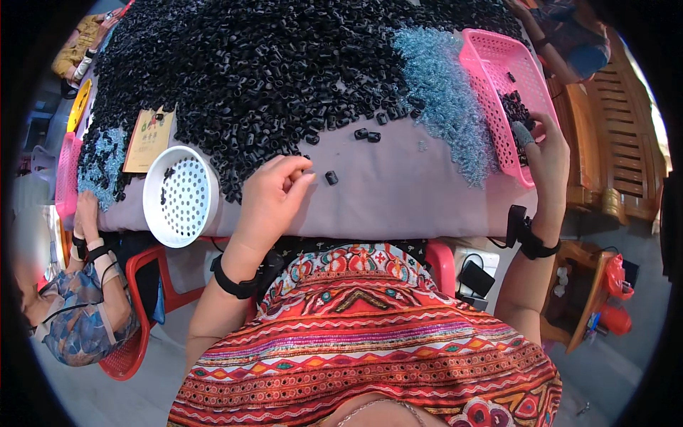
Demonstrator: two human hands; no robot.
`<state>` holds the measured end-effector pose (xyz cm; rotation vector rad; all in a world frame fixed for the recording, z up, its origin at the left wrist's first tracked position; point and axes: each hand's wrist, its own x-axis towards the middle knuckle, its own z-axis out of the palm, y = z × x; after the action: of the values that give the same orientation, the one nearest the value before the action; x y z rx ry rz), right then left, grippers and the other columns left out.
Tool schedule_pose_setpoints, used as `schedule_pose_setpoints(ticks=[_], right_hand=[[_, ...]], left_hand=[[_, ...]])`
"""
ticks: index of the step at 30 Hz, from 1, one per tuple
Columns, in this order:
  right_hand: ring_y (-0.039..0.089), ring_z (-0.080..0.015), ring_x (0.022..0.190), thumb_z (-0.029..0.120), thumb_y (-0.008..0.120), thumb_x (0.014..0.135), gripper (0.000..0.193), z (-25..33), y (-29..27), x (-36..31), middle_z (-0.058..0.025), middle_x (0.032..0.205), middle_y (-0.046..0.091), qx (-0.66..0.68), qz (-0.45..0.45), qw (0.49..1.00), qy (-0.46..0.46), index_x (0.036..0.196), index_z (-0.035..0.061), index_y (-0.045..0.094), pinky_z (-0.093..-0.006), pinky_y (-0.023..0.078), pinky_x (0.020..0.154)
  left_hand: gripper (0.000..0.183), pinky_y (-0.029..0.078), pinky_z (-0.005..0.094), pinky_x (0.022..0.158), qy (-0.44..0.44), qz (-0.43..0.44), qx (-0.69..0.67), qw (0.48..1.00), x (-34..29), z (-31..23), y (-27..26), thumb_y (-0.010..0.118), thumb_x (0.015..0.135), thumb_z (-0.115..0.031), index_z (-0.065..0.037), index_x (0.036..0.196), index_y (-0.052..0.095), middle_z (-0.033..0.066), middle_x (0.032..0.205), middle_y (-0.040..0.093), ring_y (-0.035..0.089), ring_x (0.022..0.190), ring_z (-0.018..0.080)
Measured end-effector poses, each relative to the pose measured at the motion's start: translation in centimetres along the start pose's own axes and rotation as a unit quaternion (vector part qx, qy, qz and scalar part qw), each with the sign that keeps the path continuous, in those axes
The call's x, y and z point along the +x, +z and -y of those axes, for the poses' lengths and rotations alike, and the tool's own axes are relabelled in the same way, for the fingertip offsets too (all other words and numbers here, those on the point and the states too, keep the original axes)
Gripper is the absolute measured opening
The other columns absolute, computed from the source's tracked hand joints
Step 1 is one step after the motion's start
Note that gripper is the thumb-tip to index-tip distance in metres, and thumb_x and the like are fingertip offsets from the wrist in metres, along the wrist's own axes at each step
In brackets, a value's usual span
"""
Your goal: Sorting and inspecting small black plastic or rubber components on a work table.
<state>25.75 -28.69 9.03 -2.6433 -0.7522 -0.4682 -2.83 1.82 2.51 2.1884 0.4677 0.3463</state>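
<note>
My left hand (274, 196) is over the table, its thumb and fingers pinched together; whatever is between them is hidden. A loose black plastic cap-like piece (331, 178) lies just right of its fingertips. My right hand (546, 149) reaches over the near right side of a pink perforated basket (526, 153), its visible fingers apart and one fingertip wrapped in a grey cover. Black pieces (514, 107) lie in the basket beside those fingers. A huge heap of similar black pieces (284, 78) spreads across the table. Next to the basket lies a pile of small clear bluish pieces (448, 99).
A white perforated bowl (181, 228) stands at the table's left front edge, near a tan printed booklet (148, 146). At far left, another person's hands (87, 213) rest by the table, near a pink basket (67, 178). A wooden bench (619, 121) stands at right.
</note>
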Motion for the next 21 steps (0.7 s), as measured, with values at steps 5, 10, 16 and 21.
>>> schedule_pose_setpoints(ticks=[5, 10, 16, 21], right_hand=[[0.064, -0.0291, 0.081, 0.013, 0.069, 0.085, 0.017, 3.7, 2.1, -2.0, -0.0129, 0.087, 0.063, 0.137, -0.045, 0.988, -0.055, 0.099, 0.0037, 0.066, -0.0383, 0.051, 0.071], [0.064, -0.0352, 0.088, 0.005, 0.067, 0.075, 0.023, 8.7, 4.7, -3.9, -0.0146, 0.095, 0.063, 0.151, 0.155, 0.970, -0.108, 0.098, 0.0045, 0.065, -0.0427, 0.051, 0.076], [0.064, -0.0361, 0.089, 0.002, 0.062, 0.076, 0.027, 9.5, 6.9, -4.5, -0.0146, 0.093, 0.062, 0.125, 0.205, 0.961, -0.136, 0.103, 0.0047, 0.064, -0.0446, 0.051, 0.076], [0.064, -0.0345, 0.087, 0.006, 0.065, 0.078, 0.031, 11.5, 6.2, -4.3, -0.0135, 0.098, 0.064, 0.199, 0.205, 0.948, -0.137, 0.110, 0.0051, 0.064, -0.0413, 0.052, 0.075]], left_hand=[[0.020, 0.048, 0.0289, 0.063, 0.106, 0.019, 0.088, 0.990, 0.0, -0.2, 0.8, 0.069, 0.082, -0.004, -0.005, 0.103, 0.068, 0.0068, 0.087, 0.060, 0.061, 0.070, 0.0196], [0.021, 0.050, 0.0360, 0.065, 0.150, 0.067, 0.134, 0.977, 0.5, -0.7, 1.3, 0.072, 0.081, -0.010, -0.006, 0.101, 0.066, 0.0087, 0.092, 0.061, 0.063, 0.073, 0.0279], [0.018, 0.049, 0.0350, 0.062, 0.133, 0.060, 0.176, 0.974, 0.6, -0.2, 1.9, 0.073, 0.081, -0.014, -0.005, 0.095, 0.065, 0.0085, 0.088, 0.061, 0.063, 0.069, 0.0255], [0.014, 0.045, 0.0285, 0.057, 0.044, 0.059, 0.022, 0.997, 0.1, -0.3, 1.4, 0.071, 0.083, -0.010, -0.001, 0.092, 0.065, 0.0074, 0.078, 0.059, 0.057, 0.061, 0.0155]])
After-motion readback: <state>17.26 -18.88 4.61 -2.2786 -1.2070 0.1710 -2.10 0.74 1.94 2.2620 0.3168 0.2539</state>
